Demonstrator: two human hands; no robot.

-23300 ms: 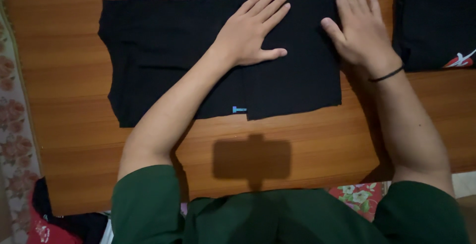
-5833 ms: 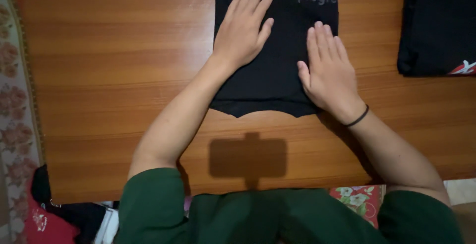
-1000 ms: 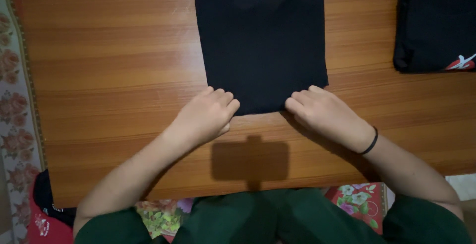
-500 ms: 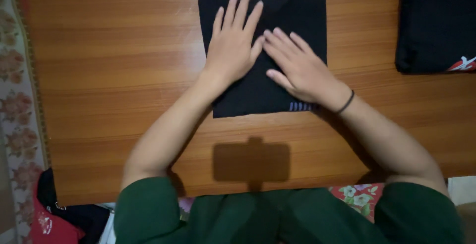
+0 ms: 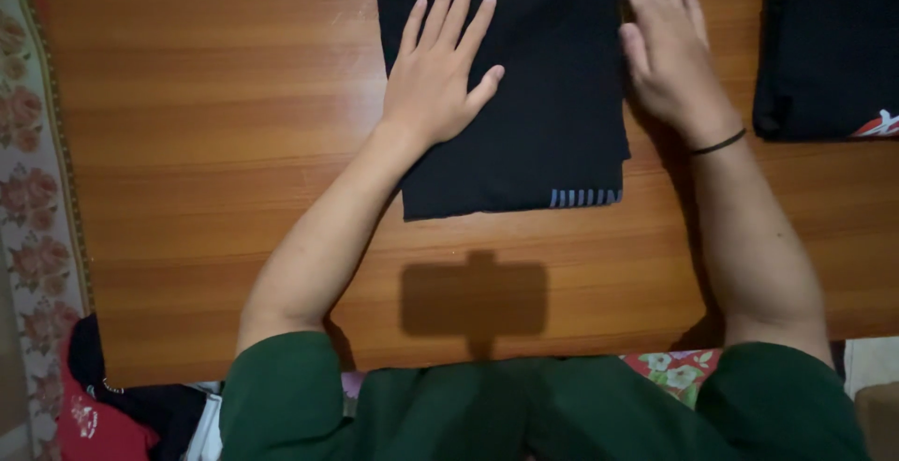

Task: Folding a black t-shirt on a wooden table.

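A folded black shirt (image 5: 543, 124) lies on the wooden table (image 5: 206, 143), neckline at the far edge and a small grey striped patch at its near right corner. My left hand (image 5: 440, 77) rests flat on the shirt's left half, fingers spread. At the shirt's right edge, my right hand (image 5: 670, 54) lies flat, partly on the table, fingers together. A thin black band circles my right wrist.
A second folded black garment (image 5: 829, 44) with a red and white mark lies at the table's right end. A floral cloth (image 5: 33, 190) runs along the left side. Red and black clothes (image 5: 94, 419) are heaped below the table's near left corner.
Since half a second ago, my right hand has slid from the middle of the shirt out to its right edge. My left hand stays flat on the left half.
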